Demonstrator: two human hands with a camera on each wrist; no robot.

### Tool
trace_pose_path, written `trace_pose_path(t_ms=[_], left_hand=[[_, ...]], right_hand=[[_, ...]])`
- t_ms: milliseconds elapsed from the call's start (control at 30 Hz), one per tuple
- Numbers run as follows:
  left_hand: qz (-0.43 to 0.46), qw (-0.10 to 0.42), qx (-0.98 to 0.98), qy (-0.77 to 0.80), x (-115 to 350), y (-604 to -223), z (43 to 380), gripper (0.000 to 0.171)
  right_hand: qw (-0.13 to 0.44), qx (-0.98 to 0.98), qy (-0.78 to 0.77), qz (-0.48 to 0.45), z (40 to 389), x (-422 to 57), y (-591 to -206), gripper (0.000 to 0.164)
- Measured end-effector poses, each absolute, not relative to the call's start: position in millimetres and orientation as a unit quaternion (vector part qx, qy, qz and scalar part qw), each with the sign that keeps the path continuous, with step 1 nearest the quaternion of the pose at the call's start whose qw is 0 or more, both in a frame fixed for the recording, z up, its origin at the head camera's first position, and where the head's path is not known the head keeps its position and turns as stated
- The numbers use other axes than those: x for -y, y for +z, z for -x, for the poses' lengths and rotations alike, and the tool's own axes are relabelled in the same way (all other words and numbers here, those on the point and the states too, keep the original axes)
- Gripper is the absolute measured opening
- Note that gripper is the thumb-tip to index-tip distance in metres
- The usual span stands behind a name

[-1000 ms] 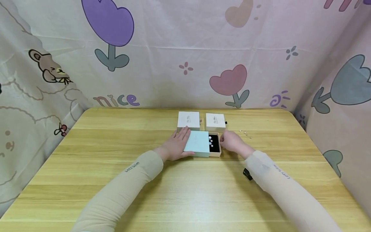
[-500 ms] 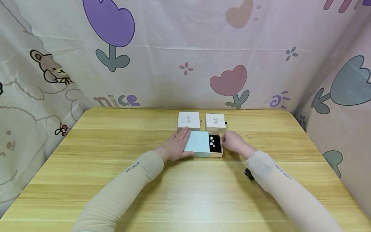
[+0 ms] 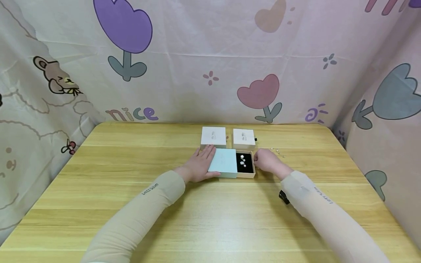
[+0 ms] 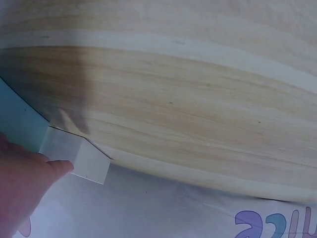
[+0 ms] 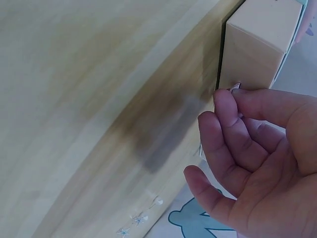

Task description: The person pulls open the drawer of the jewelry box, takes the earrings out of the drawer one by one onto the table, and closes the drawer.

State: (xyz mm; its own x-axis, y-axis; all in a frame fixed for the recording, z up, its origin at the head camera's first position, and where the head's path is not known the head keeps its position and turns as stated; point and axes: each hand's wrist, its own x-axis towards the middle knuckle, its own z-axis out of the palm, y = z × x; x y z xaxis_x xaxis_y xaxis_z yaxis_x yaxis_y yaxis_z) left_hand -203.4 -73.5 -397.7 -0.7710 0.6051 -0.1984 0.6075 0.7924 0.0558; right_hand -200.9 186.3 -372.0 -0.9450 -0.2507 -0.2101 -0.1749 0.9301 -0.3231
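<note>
A flat mint-green sliding box (image 3: 224,160) lies mid-table with its cream drawer (image 3: 245,175) partly out to the right. Inside the drawer, white pearl-like jewelry (image 3: 242,163) rests on a black lining. My left hand (image 3: 198,166) lies over the left part of the mint cover, fingers straight. Just right of the drawer, my right hand (image 3: 268,160) pinches a small light ribbon pull tab (image 5: 236,87) on the drawer's end between thumb and forefinger. The right wrist view shows the other fingers loosely bent. The cover's left end is hidden under my left hand.
Two white boxes with printed lids, a larger one (image 3: 213,135) and a smaller one (image 3: 243,137), stand behind the mint box. Several small shiny jewelry pieces (image 3: 277,150) lie on the wooden table (image 3: 197,226) behind my right hand. A printed curtain (image 3: 184,73) hangs behind the table.
My right hand has moved slightly right, drawing the drawer farther out of the mint cover, so more black lining shows. My left hand stays on the cover.
</note>
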Motion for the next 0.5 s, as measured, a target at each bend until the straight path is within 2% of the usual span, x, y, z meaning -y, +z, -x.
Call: trace_pose_path(t_ms=[500], left_hand=[[-0.322, 0.104, -0.941, -0.005, 73.7, -397.5, 203.4, 0.094]], right_hand=[[0.12, -0.976, -0.143, 0.115, 200.7, -186.4, -371.4, 0.039]])
